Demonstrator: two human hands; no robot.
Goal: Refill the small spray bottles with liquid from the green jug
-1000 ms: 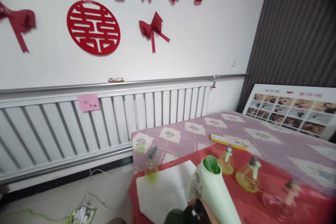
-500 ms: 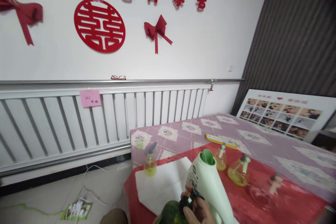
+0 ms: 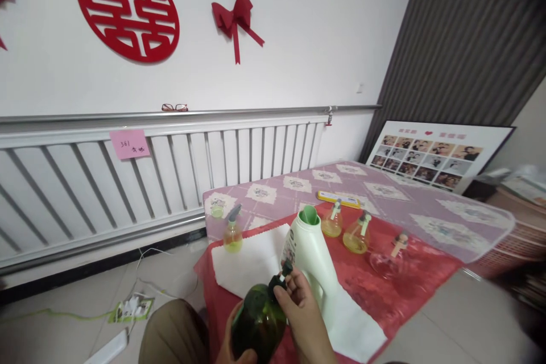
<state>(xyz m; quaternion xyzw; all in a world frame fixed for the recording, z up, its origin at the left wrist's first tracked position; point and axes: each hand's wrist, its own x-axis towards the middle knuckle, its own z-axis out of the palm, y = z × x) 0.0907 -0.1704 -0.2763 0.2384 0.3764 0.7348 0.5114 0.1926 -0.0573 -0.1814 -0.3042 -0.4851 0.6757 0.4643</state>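
Note:
My left hand [image 3: 236, 347] is wrapped round the lower body of a dark green pump bottle [image 3: 259, 318], tilted in front of me. The fingers and thumb of my right hand [image 3: 301, 307] are closed on its black pump head [image 3: 279, 283] at the neck. Whether the pump is loose or screwed on, I cannot tell. Just behind my right hand stands a large pale green jug [image 3: 313, 256], its mouth open with a green rim. Left of it, a small spray bottle [image 3: 232, 238] of yellow liquid stands at the white cloth's [image 3: 251, 261] far corner.
Two round spray bottles with yellow liquid [image 3: 331, 224] [image 3: 356, 239] and a clear pinkish one [image 3: 388, 261] stand on the red cloth [image 3: 426, 273]. A yellow-edged flat box [image 3: 338, 199] lies behind them. Cables and a power strip [image 3: 131, 308] are on the floor at left.
The view has tilted down and shifted right. The pump bottle and both hands now show higher and more fully. My right hand remains at the pump head.

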